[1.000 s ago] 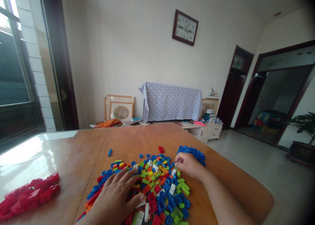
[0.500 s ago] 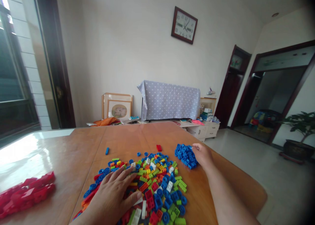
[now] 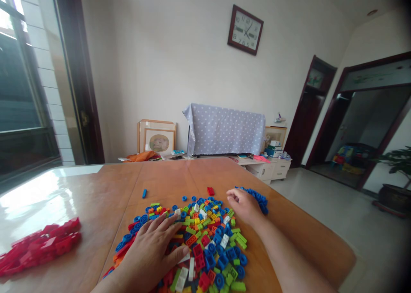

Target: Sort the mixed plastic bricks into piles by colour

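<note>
My left hand lies palm down on a pile of mixed toy bricks, its fingers spread over the near left part. The pile holds blue, green, red, white, yellow and orange bricks, and some round blue pieces. My right hand hovers at the pile's far right edge, with its fingers curled together. Whatever those fingers might hold is hidden. Beyond it sits a heap of blue bricks, partly covered by this hand. Farther left on the table lies a separate heap of red bricks.
A single red brick and a single blue brick lie beyond the pile on the wooden table. The table's right edge drops to the floor. A low white cabinet stands past the far end.
My right hand has moved left from the blue heap towards the mixed pile. My left hand stays on the bricks. The whole view has shifted slightly.
</note>
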